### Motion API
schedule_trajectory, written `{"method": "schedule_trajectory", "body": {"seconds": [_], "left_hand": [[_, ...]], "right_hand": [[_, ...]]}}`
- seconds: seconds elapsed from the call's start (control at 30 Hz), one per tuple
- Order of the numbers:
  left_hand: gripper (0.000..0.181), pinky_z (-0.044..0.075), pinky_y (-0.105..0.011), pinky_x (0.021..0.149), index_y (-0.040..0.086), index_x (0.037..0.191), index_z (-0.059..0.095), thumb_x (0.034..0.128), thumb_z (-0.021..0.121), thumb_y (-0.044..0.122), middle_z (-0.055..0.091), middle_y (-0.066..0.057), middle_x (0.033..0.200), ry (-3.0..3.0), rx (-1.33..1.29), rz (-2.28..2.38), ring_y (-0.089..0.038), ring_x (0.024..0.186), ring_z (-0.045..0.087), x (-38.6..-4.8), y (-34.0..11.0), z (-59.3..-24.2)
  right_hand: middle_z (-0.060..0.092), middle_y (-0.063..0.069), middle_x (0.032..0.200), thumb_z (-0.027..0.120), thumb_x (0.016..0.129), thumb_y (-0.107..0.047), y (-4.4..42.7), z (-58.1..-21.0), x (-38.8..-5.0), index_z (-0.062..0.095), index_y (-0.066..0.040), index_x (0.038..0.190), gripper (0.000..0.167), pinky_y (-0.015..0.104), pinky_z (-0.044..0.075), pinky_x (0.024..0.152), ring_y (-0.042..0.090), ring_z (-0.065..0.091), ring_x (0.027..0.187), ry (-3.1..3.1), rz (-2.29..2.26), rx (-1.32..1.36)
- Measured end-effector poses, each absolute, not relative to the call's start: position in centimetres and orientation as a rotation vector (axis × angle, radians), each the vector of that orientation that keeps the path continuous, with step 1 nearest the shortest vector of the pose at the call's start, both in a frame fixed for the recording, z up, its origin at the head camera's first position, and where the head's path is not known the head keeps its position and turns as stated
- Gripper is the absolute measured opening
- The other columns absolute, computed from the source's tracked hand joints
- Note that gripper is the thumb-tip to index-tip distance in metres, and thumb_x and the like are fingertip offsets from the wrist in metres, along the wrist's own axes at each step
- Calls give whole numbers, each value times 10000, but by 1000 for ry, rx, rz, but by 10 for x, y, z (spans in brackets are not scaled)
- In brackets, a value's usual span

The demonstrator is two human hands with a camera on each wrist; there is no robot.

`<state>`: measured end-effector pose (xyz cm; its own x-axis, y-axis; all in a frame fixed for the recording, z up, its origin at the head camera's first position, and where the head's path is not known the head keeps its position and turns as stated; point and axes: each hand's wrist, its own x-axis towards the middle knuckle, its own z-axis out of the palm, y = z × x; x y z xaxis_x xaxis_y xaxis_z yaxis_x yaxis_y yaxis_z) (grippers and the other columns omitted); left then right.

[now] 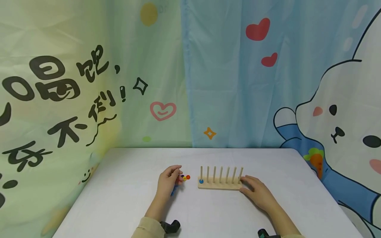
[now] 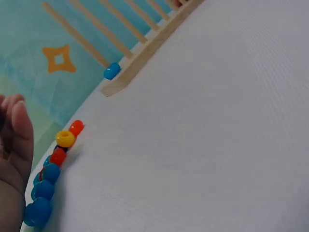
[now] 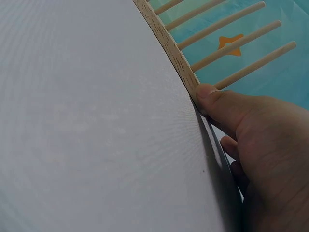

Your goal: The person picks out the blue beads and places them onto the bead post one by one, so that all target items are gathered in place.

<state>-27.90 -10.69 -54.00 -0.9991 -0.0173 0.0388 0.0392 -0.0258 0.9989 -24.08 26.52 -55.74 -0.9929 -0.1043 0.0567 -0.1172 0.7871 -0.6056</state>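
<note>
A wooden peg board with a row of several upright pegs stands on the table. One blue bead sits at the foot of its leftmost peg. My right hand grips the board's right end, its thumb against the front edge in the right wrist view. Above a group of loose beads, my left hand has bent fingers; whether anything is between the fingertips is hidden. Blue beads, red beads and a yellow bead lie beside it in the left wrist view.
A white-covered table carries everything, with a printed curtain behind its far edge. Black wrist devices show at the left wrist and the right wrist.
</note>
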Motion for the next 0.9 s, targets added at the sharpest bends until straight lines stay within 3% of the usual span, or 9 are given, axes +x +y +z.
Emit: {"method": "schedule_trajectory", "body": {"seconds": [0.17,0.33,0.57,0.9], "left_hand": [[274,548,-239,581,53,1228,641,1016,555,205,655,-130,958,-1965,132,-2303,-130,673,608,-281,-119,-535],[257,541,-240,714,88,1200,673,1018,548,218,684,-153,1011,-2210,105,-2015,-162,801,631,-279,-135,-530],[208,501,-364,896,246,1173,696,1001,581,240,707,28,1089,-2689,-64,-1469,-146,995,616,-270,-157,-535],[206,506,-449,953,227,1155,703,957,644,223,680,5,1174,-2864,-239,-1226,-179,1060,619,-257,-178,-537]], "right_hand": [[443,247,1487,654,923,-445,264,-558,-241,565,-160,1385,550,710,290,1069,505,379,1371,-2943,997,186],[439,250,1488,648,925,-453,264,-558,-241,567,-162,1383,549,715,287,1067,506,377,1371,-2941,1000,186],[447,254,1481,650,924,-452,264,-558,-240,572,-156,1379,548,716,295,1060,511,386,1362,-2934,999,205],[437,249,1490,644,926,-456,265,-557,-241,562,-160,1390,557,719,282,1066,508,376,1371,-2943,1010,193]]}}
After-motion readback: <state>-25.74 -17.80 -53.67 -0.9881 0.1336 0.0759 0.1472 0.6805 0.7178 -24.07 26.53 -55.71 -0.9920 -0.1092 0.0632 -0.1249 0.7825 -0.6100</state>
